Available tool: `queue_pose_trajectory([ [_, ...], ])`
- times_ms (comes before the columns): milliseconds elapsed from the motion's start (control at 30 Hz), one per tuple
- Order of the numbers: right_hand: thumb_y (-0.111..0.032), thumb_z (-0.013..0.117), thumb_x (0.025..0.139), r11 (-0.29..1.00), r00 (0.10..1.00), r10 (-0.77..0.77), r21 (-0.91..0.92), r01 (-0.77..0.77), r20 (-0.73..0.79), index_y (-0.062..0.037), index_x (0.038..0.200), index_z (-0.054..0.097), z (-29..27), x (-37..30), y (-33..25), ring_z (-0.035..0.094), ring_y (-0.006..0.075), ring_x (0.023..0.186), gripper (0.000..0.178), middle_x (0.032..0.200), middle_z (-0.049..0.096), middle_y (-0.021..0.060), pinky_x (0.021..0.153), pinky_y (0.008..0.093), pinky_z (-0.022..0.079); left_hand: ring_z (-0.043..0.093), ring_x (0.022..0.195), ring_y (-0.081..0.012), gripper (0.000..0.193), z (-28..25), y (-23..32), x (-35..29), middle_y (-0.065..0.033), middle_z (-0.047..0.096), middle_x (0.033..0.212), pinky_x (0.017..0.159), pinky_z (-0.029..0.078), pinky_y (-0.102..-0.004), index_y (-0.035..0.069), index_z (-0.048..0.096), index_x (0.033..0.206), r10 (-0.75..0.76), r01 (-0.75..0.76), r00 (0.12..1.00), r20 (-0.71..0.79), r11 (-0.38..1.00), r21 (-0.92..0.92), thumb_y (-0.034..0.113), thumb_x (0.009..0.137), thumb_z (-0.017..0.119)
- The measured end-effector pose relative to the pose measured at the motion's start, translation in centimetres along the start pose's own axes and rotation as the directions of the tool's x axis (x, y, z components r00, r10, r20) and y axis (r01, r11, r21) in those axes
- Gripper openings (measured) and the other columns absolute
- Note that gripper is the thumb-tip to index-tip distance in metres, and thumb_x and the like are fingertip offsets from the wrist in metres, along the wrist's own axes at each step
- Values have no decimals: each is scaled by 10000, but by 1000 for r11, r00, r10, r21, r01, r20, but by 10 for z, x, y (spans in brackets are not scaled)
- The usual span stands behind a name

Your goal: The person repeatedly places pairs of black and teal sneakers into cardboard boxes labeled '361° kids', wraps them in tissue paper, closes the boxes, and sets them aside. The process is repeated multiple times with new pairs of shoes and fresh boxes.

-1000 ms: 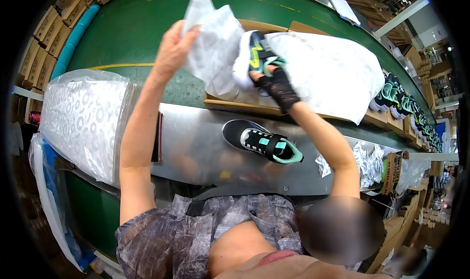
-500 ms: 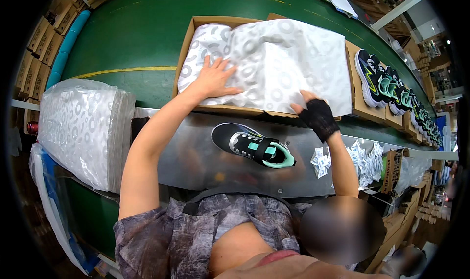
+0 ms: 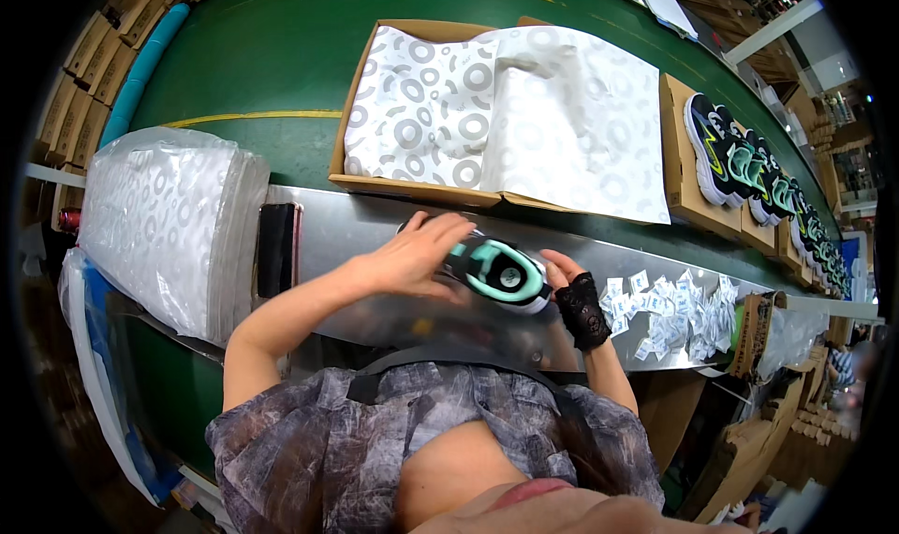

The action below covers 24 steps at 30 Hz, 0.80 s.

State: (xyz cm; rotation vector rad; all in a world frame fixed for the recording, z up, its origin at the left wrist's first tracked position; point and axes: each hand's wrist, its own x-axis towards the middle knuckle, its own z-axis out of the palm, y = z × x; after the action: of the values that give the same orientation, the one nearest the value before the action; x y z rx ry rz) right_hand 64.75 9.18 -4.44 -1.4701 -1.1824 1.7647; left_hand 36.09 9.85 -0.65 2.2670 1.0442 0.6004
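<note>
On the metal ledge in front of me sits a black sneaker [image 3: 507, 270] with a mint-green collar. My left hand [image 3: 419, 256] is laid over its toe end, fingers bent round the front and hiding most of it. At the heel, the fingers of my right hand [image 3: 574, 293], in a black lace fingerless glove, press against the shoe's back. Beyond the shoe stands an open cardboard shoebox [image 3: 421, 192]. White tissue paper [image 3: 419, 103] with grey rings lines it, and the right part spreads over the box's side.
Small white packets [image 3: 676, 317] lie heaped on the ledge to the right. A dark phone-like object [image 3: 275, 250] and a plastic-wrapped stack of printed paper [image 3: 154, 234] are at left. Boxes topped with black-and-mint sneakers [image 3: 719, 155] line the green conveyor belt [image 3: 272, 66] at right.
Both hands have come down from the tissue paper to the sneaker, left at the toe, right at the heel. The tissue now lies flatter in the box. The sneaker has turned slightly.
</note>
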Motion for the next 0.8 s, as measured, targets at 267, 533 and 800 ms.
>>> queue_pose_trajectory([
  [267, -209, 472, 897, 958, 975, -98, 283, 39, 199, 15, 1207, 427, 24, 35, -33, 568, 158, 873, 385, 1063, 567, 127, 718, 257, 471, 558, 850, -124, 461, -54, -18, 16, -67, 592, 968, 761, 458, -278, -16, 511, 1107, -618, 275, 774, -142, 528, -804, 290, 786, 636],
  [533, -211, 644, 786, 744, 991, 4, 663, 89, -137, -100, 1076, 501, 53, 65, -45, 525, 235, 958, 343, 1031, 551, 72, 693, 361, 446, 528, 999, -324, 600, -40, -94, 127, -167, 518, 1138, 833, 413, -529, -12, 439, 1155, -818, 376, 531, 220, -5, -927, 504, 849, 462],
  [800, 57, 564, 628, 553, 557, -812, -536, 638, -174, -46, 1270, 348, 16, 75, -89, 453, 251, 1077, 685, 1172, 458, 127, 908, 332, 336, 504, 1035, -247, 481, -64, -68, 111, -189, 516, 1103, 745, 455, -364, -12, 444, 1134, -687, 122, 720, -100, 267, -956, 398, 883, 453],
])
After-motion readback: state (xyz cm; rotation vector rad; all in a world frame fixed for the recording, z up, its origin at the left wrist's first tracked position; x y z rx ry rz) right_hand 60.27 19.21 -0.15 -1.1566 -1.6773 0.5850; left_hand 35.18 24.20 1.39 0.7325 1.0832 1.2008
